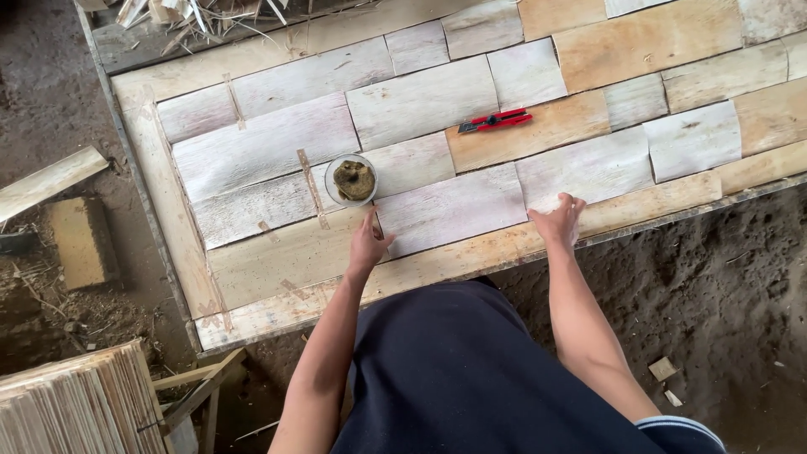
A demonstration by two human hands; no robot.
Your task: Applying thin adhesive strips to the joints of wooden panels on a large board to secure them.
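Note:
A large flat panel [269,269] made of pale wood veneer sheets lies on a table. My left hand [367,244] presses flat on the left edge of one whitish veneer sheet [454,206] near the front. My right hand [559,220] rests with fingers spread at that sheet's right edge, where it meets the neighbouring piece. Neither hand holds anything. A small round bowl [351,180] with a brownish lump in it stands just above my left hand. A red-handled cutter [494,122] lies further back on the panel.
A stack of thin veneer sheets [76,403] stands at the lower left. A wooden block [82,242] and a plank [46,181] lie on the dirt floor at left. Scraps are piled at the top left [193,17]. Bare earth lies at right.

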